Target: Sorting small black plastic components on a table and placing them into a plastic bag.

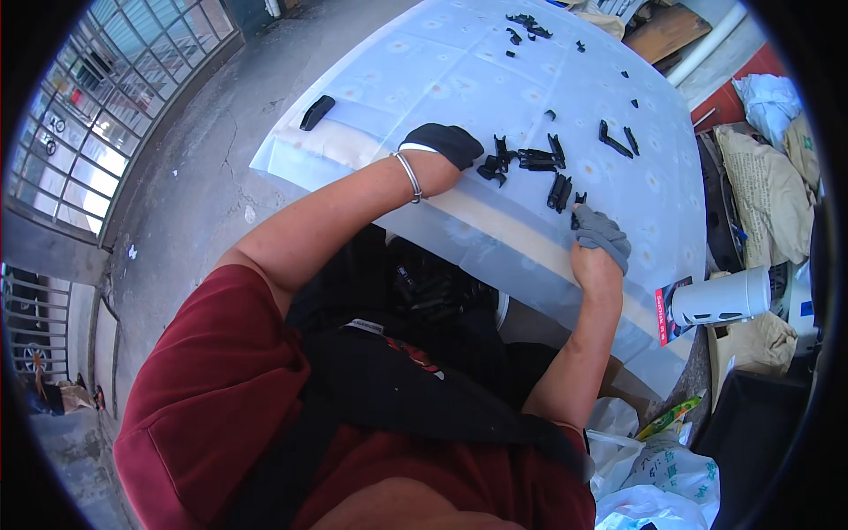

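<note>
A black glove covers my left hand (444, 145), which reaches in over the table's near edge beside a small cluster of black plastic pieces (500, 152). Its fingers are hidden under the glove and the turn of the hand, so I cannot tell whether it grips one. In a grey glove, my right hand (602, 233) closes on a small black plastic piece (579, 210), whose forked end sticks out past the fingers. Between the hands lie a pair of long black pieces (558, 192) and a joined group of black clip-like parts (541, 159).
A pale flowered cloth (442, 79) covers the table. Two narrow black strips (616, 140) and a far cluster of black bits (528, 26) lie on it, with a larger black piece (317, 113) at left. A white cylinder (723, 296) and bags (662, 477) crowd the right side.
</note>
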A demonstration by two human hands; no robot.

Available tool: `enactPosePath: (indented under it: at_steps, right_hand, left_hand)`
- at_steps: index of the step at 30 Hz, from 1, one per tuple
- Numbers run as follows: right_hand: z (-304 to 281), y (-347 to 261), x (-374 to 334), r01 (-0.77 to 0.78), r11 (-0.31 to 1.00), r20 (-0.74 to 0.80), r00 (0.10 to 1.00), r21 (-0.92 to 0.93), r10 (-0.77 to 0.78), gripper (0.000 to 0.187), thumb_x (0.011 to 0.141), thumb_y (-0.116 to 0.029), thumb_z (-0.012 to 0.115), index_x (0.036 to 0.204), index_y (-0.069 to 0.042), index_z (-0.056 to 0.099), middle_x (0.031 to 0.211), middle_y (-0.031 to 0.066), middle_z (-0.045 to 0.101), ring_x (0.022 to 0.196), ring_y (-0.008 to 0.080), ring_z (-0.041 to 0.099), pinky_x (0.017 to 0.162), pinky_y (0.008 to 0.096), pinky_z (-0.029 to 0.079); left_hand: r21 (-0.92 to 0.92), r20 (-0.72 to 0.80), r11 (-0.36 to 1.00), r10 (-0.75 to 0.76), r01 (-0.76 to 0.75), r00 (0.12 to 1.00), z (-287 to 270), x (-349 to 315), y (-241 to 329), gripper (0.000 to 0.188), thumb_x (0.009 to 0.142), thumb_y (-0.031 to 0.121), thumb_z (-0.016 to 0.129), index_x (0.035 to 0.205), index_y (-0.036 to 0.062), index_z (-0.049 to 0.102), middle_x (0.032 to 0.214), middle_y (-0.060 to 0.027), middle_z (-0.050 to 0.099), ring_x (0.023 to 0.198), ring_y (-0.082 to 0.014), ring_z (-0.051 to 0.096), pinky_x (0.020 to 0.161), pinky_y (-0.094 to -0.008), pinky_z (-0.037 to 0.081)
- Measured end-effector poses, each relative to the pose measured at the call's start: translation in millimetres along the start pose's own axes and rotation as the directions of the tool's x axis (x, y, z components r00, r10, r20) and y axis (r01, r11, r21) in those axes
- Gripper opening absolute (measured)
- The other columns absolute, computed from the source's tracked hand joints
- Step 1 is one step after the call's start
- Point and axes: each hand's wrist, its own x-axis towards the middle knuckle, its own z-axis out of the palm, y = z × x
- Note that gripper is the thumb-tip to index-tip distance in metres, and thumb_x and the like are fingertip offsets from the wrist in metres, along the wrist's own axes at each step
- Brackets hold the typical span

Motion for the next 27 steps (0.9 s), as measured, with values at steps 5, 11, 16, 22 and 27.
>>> enactPosePath:
  at_steps: [5,11,16,22,27]
  right_hand:
    - [-3.9,-2.2,-2.1,0.025,0.999,0.045,0.999,0.026,-0.026,0.028,0.074,-0.011,0.055,0.101,-0.015,0.06,0.086,0.0108,0.057,0.081,0.0279,0.057,0.071,0.038,0.045]
    - [-1.8,-10.5,-2.9,0.135,0.99,-0.225,0.966,0.037,-0.123,0.019,0.076,-0.018,0.057,0.094,-0.012,0.06,0.085,0.0101,0.058,0.079,0.0273,0.057,0.07,0.0378,0.045]
    - [5.3,-19.6,-1.8,0.034,0.985,-0.168,0.986,0.168,-0.005,0.021,0.079,-0.022,0.055,0.096,-0.01,0.059,0.102,0.0116,0.057,0.09,0.0274,0.056,0.076,0.0385,0.044]
    - [23.0,6.1,-10.9,0.131,0.986,-0.229,0.968,0.102,-0.105,0.028,0.077,-0.024,0.057,0.102,-0.01,0.057,0.099,0.0127,0.058,0.09,0.0289,0.056,0.077,0.0406,0.043]
    - [-4.1,-18.4,-11.0,-0.017,0.982,-0.056,0.998,0.186,0.028,0.027,0.08,-0.023,0.054,0.102,-0.007,0.055,0.09,0.0135,0.06,0.082,0.031,0.058,0.073,0.0415,0.044]
  left_hand:
    - [0.046,0.139,0.995,0.083,-0.09,0.987,0.8,2.6,-2.3,0.023,0.073,0.009,0.049,0.093,0.0068,0.06,0.087,-0.0146,0.06,0.078,-0.03,0.058,0.07,-0.0377,0.047]
    - [-0.369,0.045,0.89,-0.273,0.27,0.961,-14.0,-18.0,6.1,0.027,0.073,0.019,0.057,0.094,0.0028,0.059,0.084,-0.0154,0.06,0.073,-0.0282,0.059,0.069,-0.0346,0.047]
    - [-0.761,0.124,0.569,-0.347,0.313,0.93,0.0,-39.0,5.9,0.024,0.076,0.021,0.059,0.091,0.0019,0.058,0.076,-0.0095,0.059,0.067,-0.0165,0.057,0.062,-0.0283,0.047]
    - [-0.871,0.315,0.271,-0.336,0.411,0.888,-15.0,-44.9,21.4,0.02,0.082,0.021,0.052,0.087,0.0023,0.057,0.068,-0.0035,0.056,0.058,-0.0096,0.051,0.052,-0.0221,0.043]
    - [-0.836,0.414,0.269,-0.264,0.479,0.871,-13.8,-48.7,33.3,0.023,0.084,0.025,0.05,0.086,0.0028,0.057,0.066,-0.0023,0.055,0.054,-0.0092,0.05,0.049,-0.0226,0.042]
